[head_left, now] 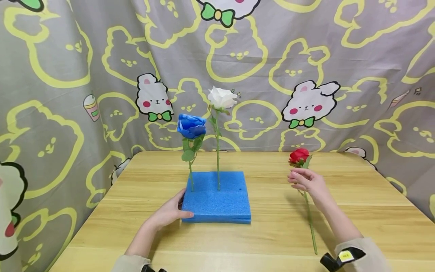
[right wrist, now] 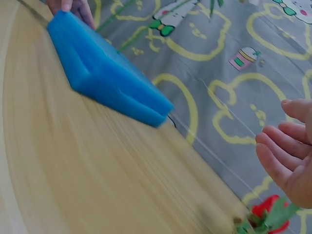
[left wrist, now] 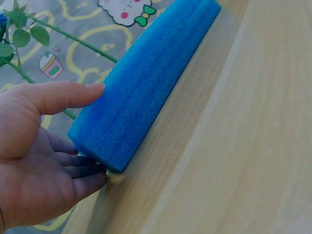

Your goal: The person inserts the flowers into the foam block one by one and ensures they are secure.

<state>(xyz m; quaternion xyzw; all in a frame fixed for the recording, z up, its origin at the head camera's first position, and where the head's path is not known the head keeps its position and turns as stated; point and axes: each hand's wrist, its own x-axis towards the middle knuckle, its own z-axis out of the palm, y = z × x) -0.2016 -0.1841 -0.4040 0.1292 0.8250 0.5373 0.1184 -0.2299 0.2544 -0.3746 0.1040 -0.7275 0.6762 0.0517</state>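
A blue foam block (head_left: 217, 202) lies on the table, and my left hand (head_left: 173, 207) grips its left near corner. In the left wrist view the left thumb (left wrist: 73, 95) lies on the block's edge, with the fingers bent against its end. Upright in the foam stand a blue artificial rose (head_left: 191, 126) and a taller white rose (head_left: 222, 98). To the right, a red rose (head_left: 299, 155) with a long green stem lies on the table. My right hand (head_left: 307, 183) is over its upper stem, fingers loosely bent and holding nothing; the right wrist view shows the palm empty.
The wooden table (head_left: 272, 226) reaches back to a grey patterned curtain (head_left: 255, 56), which also hangs along both sides. A small dark hole (head_left: 240, 189) shows in the foam's top at the right. Cameras are strapped at both sleeves.
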